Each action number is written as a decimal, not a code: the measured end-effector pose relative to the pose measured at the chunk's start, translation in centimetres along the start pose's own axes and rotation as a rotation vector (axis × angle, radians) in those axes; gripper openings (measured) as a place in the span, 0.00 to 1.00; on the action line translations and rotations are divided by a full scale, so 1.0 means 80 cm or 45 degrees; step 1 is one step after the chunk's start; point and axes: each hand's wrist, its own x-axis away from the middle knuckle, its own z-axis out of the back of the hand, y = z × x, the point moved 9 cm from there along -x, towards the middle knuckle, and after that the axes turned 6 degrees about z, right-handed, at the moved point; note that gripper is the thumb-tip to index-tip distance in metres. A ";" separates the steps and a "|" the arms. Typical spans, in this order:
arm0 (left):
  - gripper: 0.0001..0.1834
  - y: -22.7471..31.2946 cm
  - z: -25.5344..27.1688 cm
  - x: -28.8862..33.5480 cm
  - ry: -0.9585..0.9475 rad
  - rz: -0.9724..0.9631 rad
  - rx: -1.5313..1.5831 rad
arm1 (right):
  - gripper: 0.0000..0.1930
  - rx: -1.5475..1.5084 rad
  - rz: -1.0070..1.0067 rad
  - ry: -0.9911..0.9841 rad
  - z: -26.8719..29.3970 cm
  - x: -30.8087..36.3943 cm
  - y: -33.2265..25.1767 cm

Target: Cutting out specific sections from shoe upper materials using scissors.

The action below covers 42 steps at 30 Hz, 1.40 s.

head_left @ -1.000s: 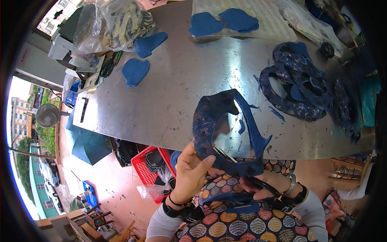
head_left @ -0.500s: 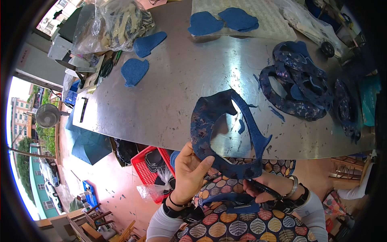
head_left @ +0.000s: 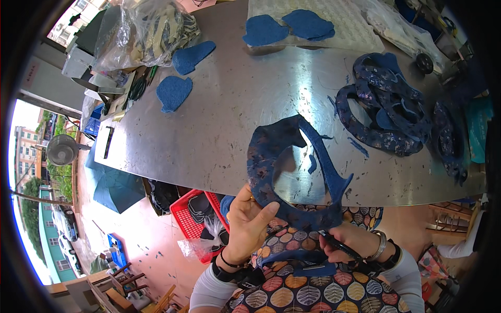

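Observation:
My left hand [head_left: 247, 225] pinches the lower left side of a ring-shaped dark blue floral fabric piece [head_left: 259, 163], thumb in front. The ring stands up above the table's near edge, with a plain blue strip along its right side. My right hand [head_left: 356, 241], at the ring's lower right edge, is closed around black scissors [head_left: 342, 244]. The scissors' tips are hidden at the fabric's edge. Below, a blue fabric scrap [head_left: 314, 268] lies on my leaf-patterned apron [head_left: 308, 293].
The metal table [head_left: 219, 125] bears a pile of floral rings [head_left: 407, 138], another floral piece [head_left: 446, 135], and several plain blue fabric pieces [head_left: 175, 94]. Thin blue offcuts [head_left: 358, 147] lie near the pile. A red basket [head_left: 183, 216] stands below the table's left edge.
My right hand and the scissors have shifted slightly to the right along the ring's lower edge. The left hand keeps its hold, almost unmoved.

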 end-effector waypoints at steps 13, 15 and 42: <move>0.23 -0.005 -0.006 -0.004 -0.098 0.025 0.075 | 0.29 -0.231 0.245 -0.111 -0.007 -0.005 0.003; 0.24 -0.005 -0.006 -0.005 -0.093 0.040 0.072 | 0.25 -0.163 0.215 -0.094 -0.005 -0.005 0.008; 0.17 -0.002 -0.013 -0.012 -0.027 0.016 0.011 | 0.41 0.189 0.153 -0.030 0.009 0.005 -0.010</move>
